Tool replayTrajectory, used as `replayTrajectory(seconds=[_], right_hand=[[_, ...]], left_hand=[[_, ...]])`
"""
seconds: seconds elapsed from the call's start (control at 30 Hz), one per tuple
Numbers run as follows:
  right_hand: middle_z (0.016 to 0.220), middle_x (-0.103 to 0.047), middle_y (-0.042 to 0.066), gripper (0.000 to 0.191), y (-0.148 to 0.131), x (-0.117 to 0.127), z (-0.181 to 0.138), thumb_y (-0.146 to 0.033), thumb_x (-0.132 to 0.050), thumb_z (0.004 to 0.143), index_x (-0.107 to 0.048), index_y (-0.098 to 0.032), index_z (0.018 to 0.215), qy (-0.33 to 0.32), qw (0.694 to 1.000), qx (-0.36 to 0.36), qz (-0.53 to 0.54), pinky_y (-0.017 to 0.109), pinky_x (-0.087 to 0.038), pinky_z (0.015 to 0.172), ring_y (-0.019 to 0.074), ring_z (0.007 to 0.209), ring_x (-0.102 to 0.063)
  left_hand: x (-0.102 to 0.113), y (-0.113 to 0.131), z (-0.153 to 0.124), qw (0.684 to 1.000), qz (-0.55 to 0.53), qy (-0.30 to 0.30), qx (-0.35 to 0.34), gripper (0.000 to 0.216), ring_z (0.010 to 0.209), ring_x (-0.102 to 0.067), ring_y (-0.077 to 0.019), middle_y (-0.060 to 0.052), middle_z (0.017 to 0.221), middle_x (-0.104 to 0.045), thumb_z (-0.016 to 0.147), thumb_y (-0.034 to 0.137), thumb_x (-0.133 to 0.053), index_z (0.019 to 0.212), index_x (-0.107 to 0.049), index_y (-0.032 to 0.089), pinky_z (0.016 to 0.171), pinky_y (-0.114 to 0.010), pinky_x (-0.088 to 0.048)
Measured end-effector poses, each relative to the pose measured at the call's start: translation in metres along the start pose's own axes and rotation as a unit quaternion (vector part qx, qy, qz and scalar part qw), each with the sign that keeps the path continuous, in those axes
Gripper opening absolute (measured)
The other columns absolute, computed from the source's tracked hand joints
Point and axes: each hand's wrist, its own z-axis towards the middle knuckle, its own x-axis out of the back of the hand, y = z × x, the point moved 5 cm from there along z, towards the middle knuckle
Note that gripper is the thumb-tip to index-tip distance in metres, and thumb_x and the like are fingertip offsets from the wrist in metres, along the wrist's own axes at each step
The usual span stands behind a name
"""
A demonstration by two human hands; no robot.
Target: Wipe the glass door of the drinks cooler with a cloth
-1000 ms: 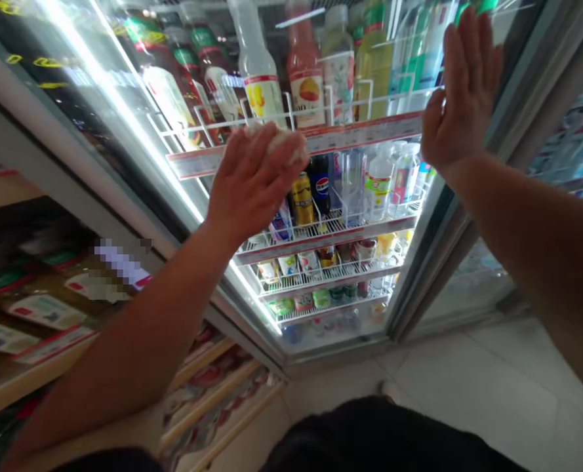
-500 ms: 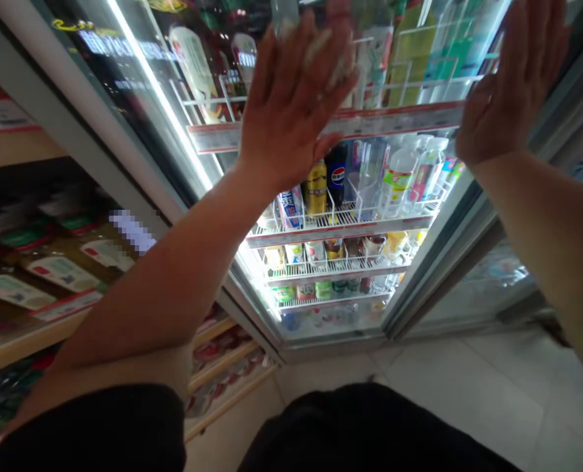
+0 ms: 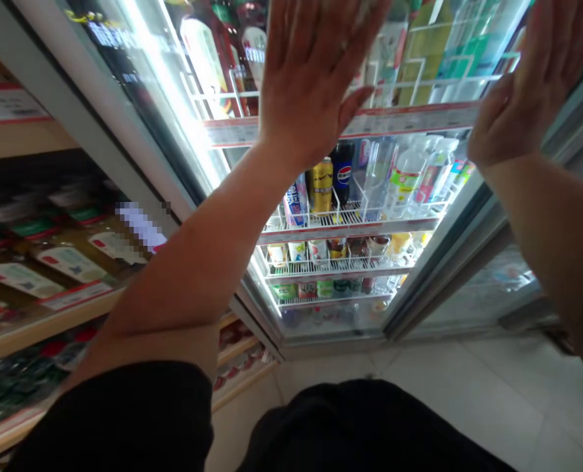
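My left hand [image 3: 311, 78] is raised, palm forward, in front of the glass door of a lit drinks fridge. Its fingers are stretched out and hold nothing; the tips reach the top of the view. Whether the palm touches the glass, I cannot tell. To its right, my right hand [image 3: 534, 92] is also raised with fingers extended, by the fridge's right door frame [image 3: 448, 236]. Behind the glass, below the left hand, stand a gold can [image 3: 321, 187], a Pepsi bottle [image 3: 343, 174] and clear bottles [image 3: 407, 174] on a wire shelf.
Large bottles [image 3: 205, 62] fill the upper fridge shelf, and small cups and cans stand on the lower ones [image 3: 338, 249]. At left, wooden shelves [image 3: 40, 328] hold rows of bottles [image 3: 50, 262]. Pale floor tiles [image 3: 468, 387] lie below.
My left hand has moved up and to the right over the fridge front, its fingers still spread. The right hand appears slightly farther right, as the whole view has shifted a little.
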Motion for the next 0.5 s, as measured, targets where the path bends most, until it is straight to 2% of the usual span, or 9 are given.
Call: replayTrajectory(seconds=[0.07,0.17,0.23,0.3,0.4,0.47,0.5], right_hand=[[0.172,-0.021,0.006,0.074,-0.004,0.002,0.001,-0.058,-0.007,0.102,-0.016,-0.021,0.166,-0.008,1.0,-0.009,0.001,0.059,-0.013,0.126,0.0282,0.16,-0.014],[0.172,-0.023,0.008,0.077,-0.01,0.006,0.002,-0.06,-0.007,0.102,-0.02,-0.018,0.165,-0.016,0.999,-0.026,0.011,0.057,-0.012,0.126,0.0279,0.16,-0.014],[0.172,-0.022,0.006,0.077,-0.011,0.007,0.003,-0.061,-0.006,0.101,-0.02,-0.02,0.165,-0.02,0.999,-0.036,0.016,0.055,-0.011,0.127,0.0267,0.161,-0.014],[0.172,-0.021,0.004,0.079,-0.01,0.007,0.003,-0.064,-0.006,0.101,-0.019,-0.021,0.165,-0.023,0.999,-0.033,0.016,0.055,-0.01,0.127,0.0263,0.161,-0.013],[0.173,-0.019,0.004,0.078,-0.007,0.004,0.002,-0.063,-0.005,0.1,-0.015,-0.021,0.166,-0.026,0.999,-0.022,0.009,0.057,-0.011,0.126,0.0268,0.161,-0.012],[0.173,-0.018,0.006,0.077,-0.005,0.003,0.002,-0.06,-0.004,0.101,-0.015,-0.02,0.166,-0.023,1.0,-0.018,0.0,0.057,-0.013,0.126,0.0273,0.161,-0.012],[0.173,-0.018,0.006,0.076,-0.005,0.002,0.002,-0.059,-0.004,0.102,-0.014,-0.02,0.166,-0.022,1.0,-0.017,-0.003,0.058,-0.013,0.126,0.0274,0.161,-0.013]], left_hand=[[-0.002,0.002,-0.008,1.0,0.001,0.014,0.013,0.073,0.158,-0.016,-0.0391,-0.009,0.17,-0.026,0.102,0.06,-0.039,0.163,-0.026,0.023,0.129,-0.063,-0.009],[-0.019,0.023,-0.029,0.993,-0.031,-0.031,-0.114,0.073,0.159,-0.013,-0.0342,-0.001,0.17,-0.024,0.099,0.06,-0.048,0.162,-0.027,0.032,0.131,-0.062,-0.009],[-0.023,0.022,-0.038,0.984,-0.032,-0.058,-0.167,0.071,0.159,-0.013,-0.0322,0.001,0.171,-0.023,0.1,0.059,-0.047,0.162,-0.025,0.034,0.131,-0.062,-0.011],[-0.013,0.0,-0.038,0.992,-0.004,-0.03,-0.123,0.071,0.16,-0.011,-0.0311,0.0,0.172,-0.021,0.101,0.059,-0.045,0.163,-0.023,0.033,0.131,-0.064,-0.009],[0.004,-0.034,-0.044,0.999,0.037,0.022,0.012,0.069,0.16,-0.002,-0.0245,0.001,0.173,-0.015,0.103,0.056,-0.04,0.164,-0.019,0.03,0.133,-0.058,-0.006],[0.004,-0.037,-0.059,0.998,0.034,0.021,0.05,0.071,0.161,0.0,-0.0253,-0.001,0.173,-0.014,0.102,0.054,-0.044,0.164,-0.021,0.028,0.134,-0.053,-0.007],[0.0,-0.032,-0.068,0.999,0.022,0.019,0.033,0.074,0.161,0.0,-0.0294,-0.004,0.173,-0.017,0.1,0.057,-0.048,0.163,-0.024,0.027,0.133,-0.055,-0.006]])
